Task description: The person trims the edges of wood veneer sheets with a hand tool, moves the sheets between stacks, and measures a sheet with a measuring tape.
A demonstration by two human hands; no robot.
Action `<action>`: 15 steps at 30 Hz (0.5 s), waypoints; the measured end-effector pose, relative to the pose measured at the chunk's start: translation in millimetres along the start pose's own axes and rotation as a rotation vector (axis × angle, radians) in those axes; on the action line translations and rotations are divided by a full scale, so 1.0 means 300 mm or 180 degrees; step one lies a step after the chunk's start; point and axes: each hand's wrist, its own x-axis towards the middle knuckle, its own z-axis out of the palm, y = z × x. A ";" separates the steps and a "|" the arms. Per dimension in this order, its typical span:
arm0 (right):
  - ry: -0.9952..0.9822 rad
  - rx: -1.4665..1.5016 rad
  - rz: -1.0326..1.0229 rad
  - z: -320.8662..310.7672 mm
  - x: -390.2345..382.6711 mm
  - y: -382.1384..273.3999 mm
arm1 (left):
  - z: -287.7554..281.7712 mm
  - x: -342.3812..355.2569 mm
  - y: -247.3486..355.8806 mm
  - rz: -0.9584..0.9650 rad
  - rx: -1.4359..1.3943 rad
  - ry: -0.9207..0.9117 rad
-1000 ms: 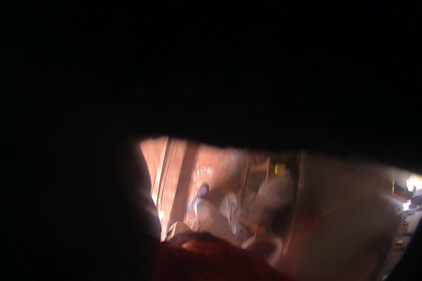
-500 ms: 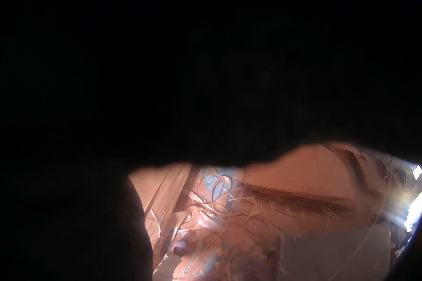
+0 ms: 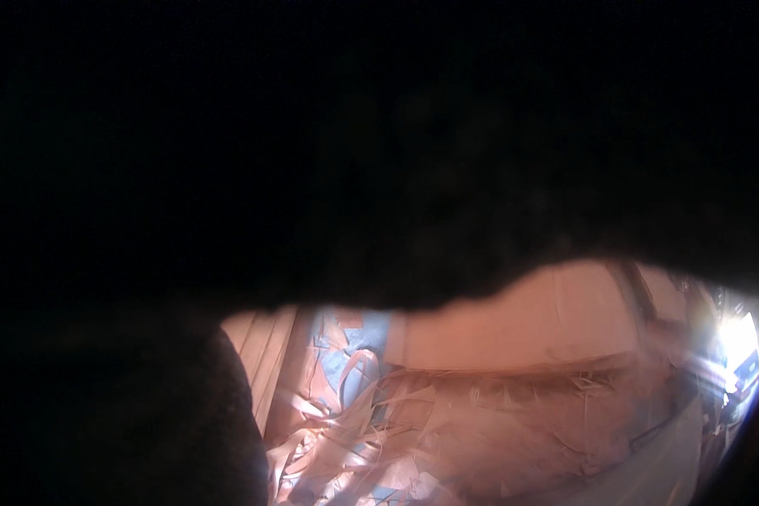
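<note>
Darkness is covering most of my view, something close to the camera blocking the top and left. Through the gap at lower right I am looking into a cardboard box [image 3: 514, 329], its far wall pale and flat. A heap of shredded paper strips [image 3: 413, 438] is filling it, probably as padding, though that is my guess. A blue scrap [image 3: 367, 333] is lying at the far left. Neither hand is showing, so I cannot tell its grip.
</note>
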 end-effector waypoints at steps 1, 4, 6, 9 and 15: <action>0.0051 -0.0042 -0.0014 0.057 0.032 -0.007 | -0.019 0.079 -0.036 0.0050 0.0016 -0.0021; 0.0236 -0.0119 -0.0037 0.255 0.148 -0.036 | -0.128 0.354 -0.233 0.0141 -0.0031 -0.0144; 0.0410 -0.0093 -0.0019 0.411 0.261 -0.056 | -0.162 0.557 -0.333 0.0243 -0.0042 -0.0204; 0.0045 -0.2148 -0.0421 0.564 0.506 0.087 | -0.216 0.897 -0.456 0.0352 -0.0012 -0.0320; 0.0437 -0.0279 0.0037 1.262 0.736 -0.087 | -0.375 1.411 -0.723 0.0309 0.0016 -0.0419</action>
